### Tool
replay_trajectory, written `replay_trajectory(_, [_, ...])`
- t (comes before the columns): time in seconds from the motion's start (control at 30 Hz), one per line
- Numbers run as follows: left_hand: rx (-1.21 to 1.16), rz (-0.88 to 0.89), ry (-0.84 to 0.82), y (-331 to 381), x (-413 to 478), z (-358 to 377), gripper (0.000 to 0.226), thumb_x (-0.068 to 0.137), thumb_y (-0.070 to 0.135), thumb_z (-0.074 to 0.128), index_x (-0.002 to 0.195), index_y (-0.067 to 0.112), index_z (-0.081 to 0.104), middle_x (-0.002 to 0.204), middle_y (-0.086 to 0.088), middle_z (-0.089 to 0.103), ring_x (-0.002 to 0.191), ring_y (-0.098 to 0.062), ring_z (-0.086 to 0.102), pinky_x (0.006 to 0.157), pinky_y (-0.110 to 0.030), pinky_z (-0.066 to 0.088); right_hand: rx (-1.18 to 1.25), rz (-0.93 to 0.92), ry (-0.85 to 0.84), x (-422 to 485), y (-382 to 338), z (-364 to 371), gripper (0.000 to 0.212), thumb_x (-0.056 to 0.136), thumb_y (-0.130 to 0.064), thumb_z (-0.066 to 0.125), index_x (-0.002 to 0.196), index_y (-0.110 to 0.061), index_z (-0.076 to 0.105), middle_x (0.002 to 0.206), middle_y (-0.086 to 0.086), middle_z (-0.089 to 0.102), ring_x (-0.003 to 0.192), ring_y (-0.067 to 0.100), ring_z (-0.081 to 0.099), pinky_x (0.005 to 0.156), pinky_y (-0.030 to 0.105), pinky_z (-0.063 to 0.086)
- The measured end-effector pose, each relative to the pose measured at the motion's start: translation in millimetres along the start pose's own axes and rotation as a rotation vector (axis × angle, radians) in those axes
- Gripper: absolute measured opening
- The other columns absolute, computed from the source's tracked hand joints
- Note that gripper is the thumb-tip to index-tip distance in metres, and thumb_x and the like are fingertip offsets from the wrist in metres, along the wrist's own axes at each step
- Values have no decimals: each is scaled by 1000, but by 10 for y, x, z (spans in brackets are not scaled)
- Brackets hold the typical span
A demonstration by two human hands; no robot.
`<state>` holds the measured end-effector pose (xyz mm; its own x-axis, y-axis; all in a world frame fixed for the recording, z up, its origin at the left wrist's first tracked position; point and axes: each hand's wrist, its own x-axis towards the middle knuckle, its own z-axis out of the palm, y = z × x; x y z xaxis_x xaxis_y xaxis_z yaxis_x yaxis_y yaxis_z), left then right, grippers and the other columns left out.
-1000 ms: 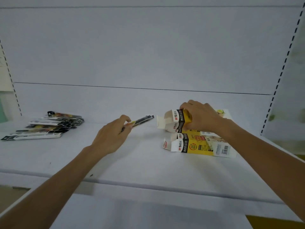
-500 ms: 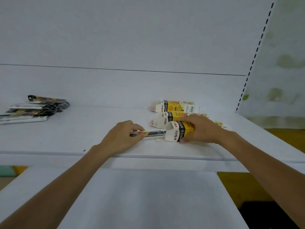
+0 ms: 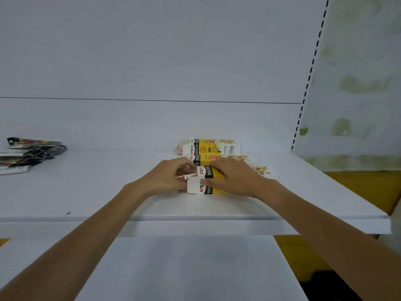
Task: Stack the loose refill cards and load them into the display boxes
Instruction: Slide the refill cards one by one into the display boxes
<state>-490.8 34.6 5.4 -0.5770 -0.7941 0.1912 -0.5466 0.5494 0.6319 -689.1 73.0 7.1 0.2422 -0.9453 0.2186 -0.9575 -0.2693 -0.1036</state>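
A yellow, black and white display box (image 3: 205, 182) lies on its side on the white shelf (image 3: 86, 192), its open flap end facing left. My right hand (image 3: 233, 180) grips its body from above. My left hand (image 3: 166, 179) is at the open end with its fingers on the white flaps. The refill cards it carried are hidden, inside the box or behind my fingers. Two more display boxes lie behind, one (image 3: 213, 157) just past my hands and one (image 3: 211, 146) at the back. A pile of loose refill cards (image 3: 28, 154) sits at the far left.
The shelf's front edge (image 3: 195, 218) runs just below my wrists, with a lower white shelf (image 3: 191, 268) beneath. A perforated upright (image 3: 308, 79) bounds the shelf on the right. The yellow floor (image 3: 368, 185) shows beyond it.
My left hand pushed the refill cards rightward into the box's open end and now rests on the flaps. My right hand kept hold of the box, and the camera view has tilted down.
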Motion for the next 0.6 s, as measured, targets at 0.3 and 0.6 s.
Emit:
replay_trajectory(0.3, [177, -178, 370, -228, -377, -11, 4, 86, 27, 59, 87, 30, 61, 84, 12, 63, 83, -9, 59, 70, -19, 43, -85, -20, 33, 55, 32, 55, 61, 88, -63, 35, 133, -23, 44, 129, 0, 50, 118, 20, 43, 100, 43, 34])
replay_trajectory(0.6, [-92, 15, 87, -84, -302, 138, 41, 92, 4, 47, 107, 40, 62, 109, 21, 61, 114, 9, 46, 91, -9, 34, -82, -68, 52, 57, -106, 84, 58, 89, -61, 36, 133, -24, 44, 125, 0, 51, 116, 19, 42, 96, 40, 34])
